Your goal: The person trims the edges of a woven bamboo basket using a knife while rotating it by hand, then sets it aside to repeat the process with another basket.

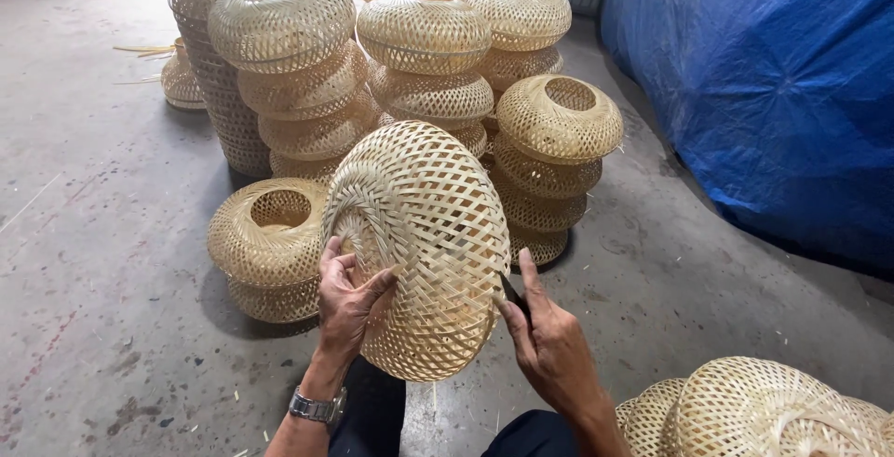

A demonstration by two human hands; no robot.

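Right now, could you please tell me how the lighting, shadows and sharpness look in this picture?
Head view: soft, even daylight, no glare; the held woven bamboo shade and both hands are sharp; stacked shades cast faint shadows on the concrete floor; blue tarp darkens toward its lower edge.

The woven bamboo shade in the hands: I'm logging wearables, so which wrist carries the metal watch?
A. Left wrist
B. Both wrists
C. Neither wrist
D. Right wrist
A: the metal wristwatch sits on the wrist below the left hand, which grips the woven bamboo shade; the wrist of the right hand is bare.
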